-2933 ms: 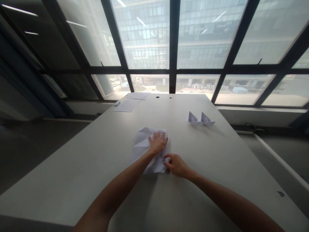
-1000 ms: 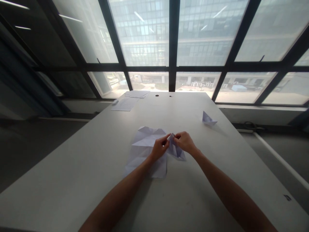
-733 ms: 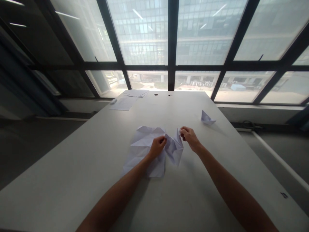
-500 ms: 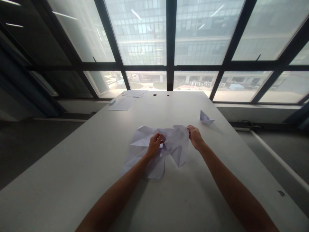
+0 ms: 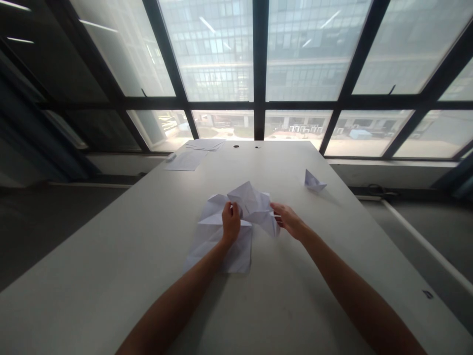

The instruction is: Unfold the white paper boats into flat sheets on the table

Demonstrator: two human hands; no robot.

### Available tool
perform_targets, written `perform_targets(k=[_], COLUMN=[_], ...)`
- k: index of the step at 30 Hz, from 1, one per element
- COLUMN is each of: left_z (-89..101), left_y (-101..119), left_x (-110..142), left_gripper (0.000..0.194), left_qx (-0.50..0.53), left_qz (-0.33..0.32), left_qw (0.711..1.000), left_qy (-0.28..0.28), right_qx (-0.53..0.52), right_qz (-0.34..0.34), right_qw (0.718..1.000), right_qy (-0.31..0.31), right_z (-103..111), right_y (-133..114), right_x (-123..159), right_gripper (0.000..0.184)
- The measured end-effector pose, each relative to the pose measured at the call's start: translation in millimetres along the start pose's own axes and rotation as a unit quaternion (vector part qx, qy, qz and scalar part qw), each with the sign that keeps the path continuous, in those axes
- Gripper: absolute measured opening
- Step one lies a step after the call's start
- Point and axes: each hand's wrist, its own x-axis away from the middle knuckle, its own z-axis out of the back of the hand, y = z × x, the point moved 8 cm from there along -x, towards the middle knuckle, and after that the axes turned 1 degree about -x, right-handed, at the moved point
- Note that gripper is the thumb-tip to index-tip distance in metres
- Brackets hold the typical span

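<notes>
2 bare hands meet over a long pale grey table (image 5: 325, 276), both gripping 1 crumpled, half-unfolded sheet of white paper (image 5: 254, 204) lifted a little off the surface near the table's middle. The left hand (image 5: 231, 228) pinches the sheet's left edge, thumb and fingers pressed together on the paper. The right hand (image 5: 290, 223) holds the sheet's lower right side, its fingers closed on the paper from below and behind, with the fingertips partly hidden by the folds. The held sheet peaks upward between the hands, its creases standing in ridges.

Beneath and to the left of it, a flat, heavily creased white paper sheet (image 5: 218, 241) lies on the table, and the left wrist crosses over it.

Further off to the right, well apart from the hands, 1 small folded white paper boat (image 5: 314, 181) stands upright. At the far left end lie several flat white paper sheets (image 5: 192, 158), and 2 small dark round holes (image 5: 236, 146) sit near the far edge. Beyond them rises a wall of dark-framed windows (image 5: 258, 74).
</notes>
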Motion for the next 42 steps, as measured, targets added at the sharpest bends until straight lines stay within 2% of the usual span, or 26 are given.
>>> perform_targets(k=[3,5,7,10,14,16,18,22,24,26,30,33,36,39,42], left_z=[0.7,0.2,1.0,3.3,0.3,-9.1,-24.8,-51.2,-53.8,-51.4,-46.9,-48.1,-50.0,-52.3,-49.0], left_y=[8,12,13,9,-6,-13,-17,-14,-12,-13,-17,-14,-8,-5,-10], left_x=[2,3,3,2,1,3,8,24,26,25,19,16,16,18,15], left_gripper=[0.034,0.035,0.036,0.036,0.032,0.034,0.050,0.070,0.076,0.084,0.089,0.078,0.058,0.053,0.048], left_qx=[0.000,0.005,0.010,0.026,0.090,0.158,0.225,0.292,0.285,0.257,0.266,0.285,0.276,0.279,0.268], left_qz=[-0.016,-0.026,-0.032,-0.018,0.046,0.103,0.166,0.258,0.264,0.258,0.253,0.242,0.226,0.216,0.226], left_qw=[1.000,1.000,0.999,0.999,0.995,0.982,0.957,0.894,0.887,0.896,0.899,0.894,0.899,0.898,0.907], left_qy=[-0.004,-0.010,-0.008,0.006,0.012,-0.018,-0.083,-0.222,-0.250,-0.254,-0.240,-0.245,-0.255,-0.262,-0.231], right_qx=[-0.013,-0.023,-0.015,0.047,0.174,0.231,0.267,0.299,0.310,0.313,0.282,0.268,0.278,0.287,0.273], right_qz=[-0.023,-0.044,-0.031,0.066,0.217,0.271,0.304,0.319,0.322,0.327,0.317,0.306,0.305,0.302,0.304], right_qw=[0.999,0.994,0.989,0.978,0.936,0.903,0.873,0.848,0.842,0.834,0.836,0.851,0.863,0.868,0.869], right_qy=[0.039,0.095,0.145,0.195,0.215,0.242,0.273,0.299,0.303,0.316,0.349,0.333,0.291,0.271,0.280], right_z=[-1,8,20,35,34,27,20,9,11,22,64,88,94,89,89], right_y=[9,15,13,-11,-49,-62,-68,-69,-70,-73,-79,-80,-79,-79,-80], right_x=[-1,-4,-5,-1,13,24,35,44,44,41,31,21,15,13,14], right_gripper=[0.024,0.017,0.019,0.029,0.040,0.042,0.043,0.042,0.042,0.041,0.040,0.039,0.039,0.039,0.040])
